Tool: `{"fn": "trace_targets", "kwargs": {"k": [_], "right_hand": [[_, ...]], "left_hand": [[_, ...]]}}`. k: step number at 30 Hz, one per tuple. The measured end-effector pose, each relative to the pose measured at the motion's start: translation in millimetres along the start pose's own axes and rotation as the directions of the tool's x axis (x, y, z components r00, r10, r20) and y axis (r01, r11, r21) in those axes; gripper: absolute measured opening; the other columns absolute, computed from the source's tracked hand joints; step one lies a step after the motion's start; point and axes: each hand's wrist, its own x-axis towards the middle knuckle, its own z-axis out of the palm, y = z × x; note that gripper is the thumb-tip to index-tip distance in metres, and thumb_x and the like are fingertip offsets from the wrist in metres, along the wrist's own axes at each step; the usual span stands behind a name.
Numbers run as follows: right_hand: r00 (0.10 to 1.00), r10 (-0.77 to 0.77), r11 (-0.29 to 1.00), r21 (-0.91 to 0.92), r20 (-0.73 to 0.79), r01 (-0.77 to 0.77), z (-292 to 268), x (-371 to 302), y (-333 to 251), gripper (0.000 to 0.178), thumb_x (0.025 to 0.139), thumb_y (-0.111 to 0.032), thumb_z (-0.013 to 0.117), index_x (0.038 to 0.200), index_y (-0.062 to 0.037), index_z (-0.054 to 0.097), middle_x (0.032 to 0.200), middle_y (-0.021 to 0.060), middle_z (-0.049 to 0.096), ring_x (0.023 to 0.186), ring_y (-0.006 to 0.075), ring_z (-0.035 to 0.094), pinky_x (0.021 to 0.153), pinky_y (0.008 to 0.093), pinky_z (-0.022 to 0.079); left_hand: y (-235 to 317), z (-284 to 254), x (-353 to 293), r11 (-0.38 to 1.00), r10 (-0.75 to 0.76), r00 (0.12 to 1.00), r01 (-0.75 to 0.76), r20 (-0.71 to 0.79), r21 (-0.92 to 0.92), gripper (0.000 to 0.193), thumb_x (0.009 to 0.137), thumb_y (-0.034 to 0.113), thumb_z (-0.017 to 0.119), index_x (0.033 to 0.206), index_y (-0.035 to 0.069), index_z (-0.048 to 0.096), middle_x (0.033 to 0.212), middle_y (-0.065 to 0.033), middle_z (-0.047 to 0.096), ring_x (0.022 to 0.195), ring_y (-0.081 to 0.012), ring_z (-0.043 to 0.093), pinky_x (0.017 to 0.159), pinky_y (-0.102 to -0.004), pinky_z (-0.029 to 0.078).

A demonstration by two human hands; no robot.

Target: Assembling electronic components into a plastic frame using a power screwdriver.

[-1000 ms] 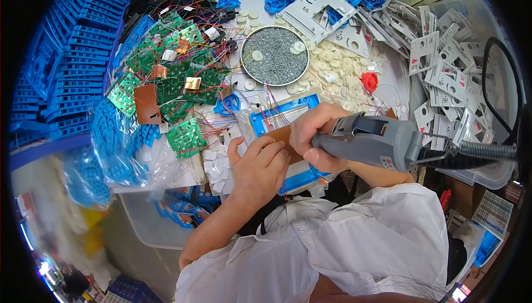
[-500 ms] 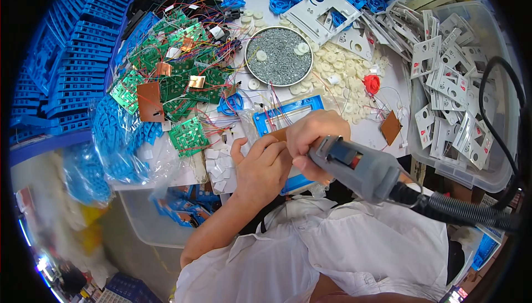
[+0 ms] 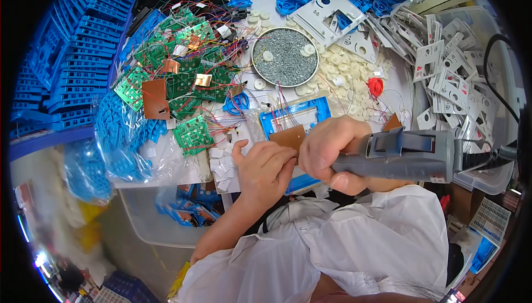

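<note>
Grips driver (image 3: pixel 404 162) in tightly curled right fingers (image 3: pixel 324 156). Touches board (image 3: pixel 289 135), just beyond left fingers (image 3: pixel 274 159), overlapping frame (image 3: pixel 322 109); impossible to judge whether pinching. Advise pressing board flat, holding driver steady, keeping left fingers clear.

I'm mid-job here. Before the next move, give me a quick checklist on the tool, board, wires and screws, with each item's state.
1. Grip on the electric screwdriver: ok, the right hand wraps around it.
2. Left hand at the brown circuit board: ok, its fingers are at the near edge.
3. Screwdriver tip seated: cannot tell, hidden by the right hand.
4. Blue frame clear of wires: not ok, thin wires cross its far part.
5. Screw supply: ok, many small screws fill the round dish.
6. Dish free of other parts: not ok, white discs lie on the screws.
</note>
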Motion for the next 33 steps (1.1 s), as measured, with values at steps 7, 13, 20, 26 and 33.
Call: {"fn": "trace_targets", "kwargs": {"k": [7,13,20,26,33], "right_hand": [[0.998,0.068,0.989,-0.133,-0.001,-0.068,-1.9,4.7,12.0,0.024,0.092,-0.012,0.072,0.107,-0.0027,0.056,0.071,0.0055,0.060,0.060,0.0166,0.058,0.055,0.0331,0.047],[0.989,0.142,0.947,-0.286,-0.043,-0.148,0.4,8.5,29.9,0.018,0.093,-0.013,0.070,0.102,-0.0036,0.056,0.070,0.0064,0.060,0.060,0.0184,0.058,0.054,0.0321,0.047],[0.989,0.134,0.916,-0.374,-0.063,-0.148,7.4,16.3,32.8,0.016,0.089,-0.011,0.071,0.088,-0.0037,0.057,0.067,0.0056,0.059,0.056,0.0185,0.058,0.050,0.0318,0.045],[0.999,0.021,0.907,-0.422,0.049,0.002,4.9,16.5,47.7,0.019,0.086,-0.006,0.072,0.086,-0.0033,0.054,0.065,0.0054,0.057,0.053,0.0194,0.058,0.048,0.0321,0.044],[0.986,0.162,0.928,-0.336,-0.028,-0.162,5.5,18.4,29.4,0.022,0.091,-0.010,0.070,0.106,-0.0027,0.055,0.073,0.0075,0.061,0.062,0.0170,0.058,0.055,0.0322,0.046]], "left_hand": [[-3.7,-5.0,-12.9,0.975,-0.014,0.999,0.024,-0.047,0.221,0.024,0.075,0.020,0.084,0.097,0.019,0.074,0.096,0.0072,0.067,0.091,-0.0150,0.063,0.099,-0.0499,0.030],[-0.6,-4.0,-28.5,0.936,-0.004,0.997,-0.025,0.083,0.351,0.025,0.077,0.030,0.082,0.099,0.020,0.075,0.091,0.0064,0.060,0.090,-0.0163,0.057,0.095,-0.0511,0.031],[-2.8,-3.6,-28.5,0.941,-0.007,0.997,-0.018,0.073,0.337,0.016,0.077,0.028,0.080,0.088,0.018,0.073,0.090,0.0048,0.059,0.091,-0.0177,0.056,0.095,-0.0519,0.031],[1.2,-5.8,-27.1,0.958,-0.104,0.990,0.075,0.092,0.278,0.014,0.076,0.027,0.079,0.082,0.017,0.070,0.091,0.0031,0.059,0.092,-0.0191,0.056,0.096,-0.0525,0.032],[-4.5,-0.3,-29.4,0.956,0.002,1.000,-0.011,0.031,0.295,0.015,0.079,0.027,0.079,0.089,0.018,0.071,0.091,0.0030,0.058,0.092,-0.0187,0.056,0.094,-0.0523,0.032]]}}
